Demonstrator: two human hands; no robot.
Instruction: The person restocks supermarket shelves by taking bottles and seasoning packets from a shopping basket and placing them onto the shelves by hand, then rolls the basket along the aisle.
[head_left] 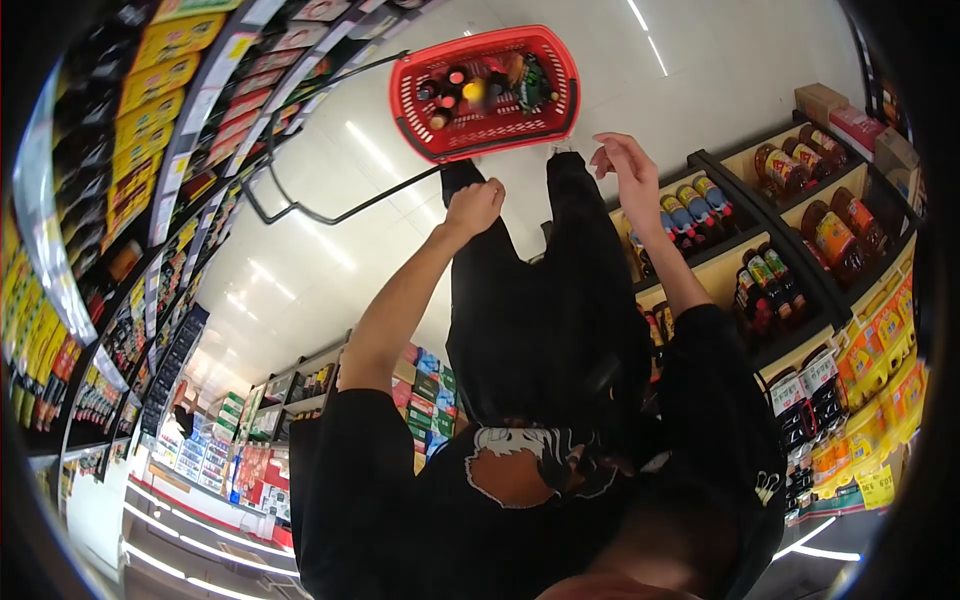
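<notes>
My left hand [475, 206] is curled closed in front of my left leg, with nothing showing from it. It is near the end of the basket's long black handle [345, 218], apparently apart from it. My right hand [628, 170] is raised on the other side, fingers loosely bent and apart, holding nothing. At my feet on the floor stands a red plastic shopping basket [485, 43]. Inside it lie several dark bottles [440, 118] with coloured caps and a green package [531, 88]. The handle swings out to the left, toward the shelves.
Tall shelves [190, 130] with yellow and red packs rise close on my left. To my right, a low rack [725, 245] holds large bottles [835, 238] and smaller blue-labelled bottles [690, 203]. Cartons [848, 112] sit on top of it. The pale floor [680, 80] reflects strip lights.
</notes>
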